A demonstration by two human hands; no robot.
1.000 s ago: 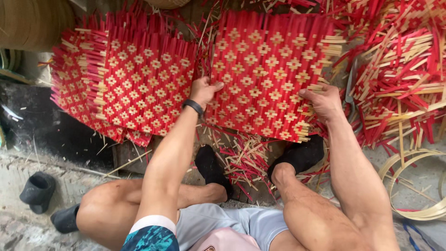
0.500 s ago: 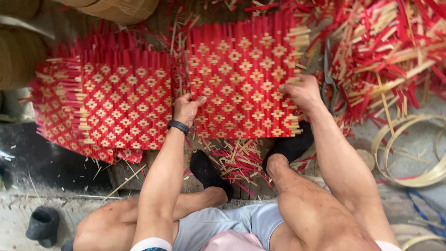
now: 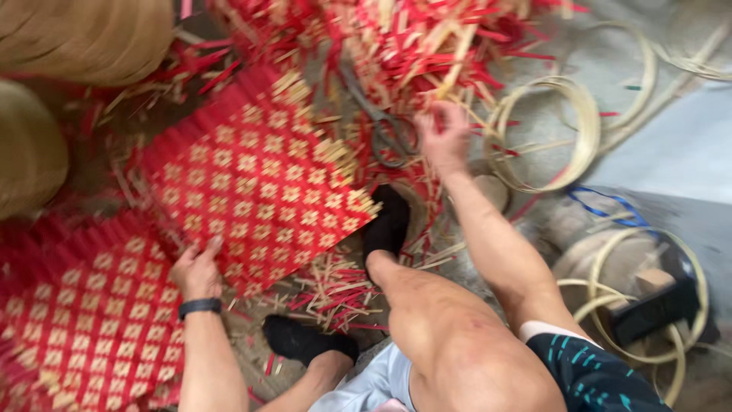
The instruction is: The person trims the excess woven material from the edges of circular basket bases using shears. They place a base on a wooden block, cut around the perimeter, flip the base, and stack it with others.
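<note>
My left hand [image 3: 197,268], with a black band on the wrist, grips the near edge of a red and tan woven mat [image 3: 259,183] that lies tilted on the ground. My right hand [image 3: 442,137] is stretched out over a heap of loose red and tan strips [image 3: 427,46], fingers apart, right beside a pair of grey scissors [image 3: 385,126]. It does not appear to hold anything; the picture is blurred there. My black-socked feet [image 3: 389,223] rest by the mat's right corner and below it.
A second woven mat [image 3: 84,320] lies at the lower left. Tan woven baskets [image 3: 76,34] stand at the top left. Bamboo hoops [image 3: 583,126] lie at the right, with a blue cord [image 3: 610,204] and a black block [image 3: 657,309] near them. Cut strips [image 3: 335,286] litter the ground.
The view has swung to the right. My right hand has left the mat's right edge and moved up to the scissors in the strip heap. My left hand stays on the mat, which is now tilted.
</note>
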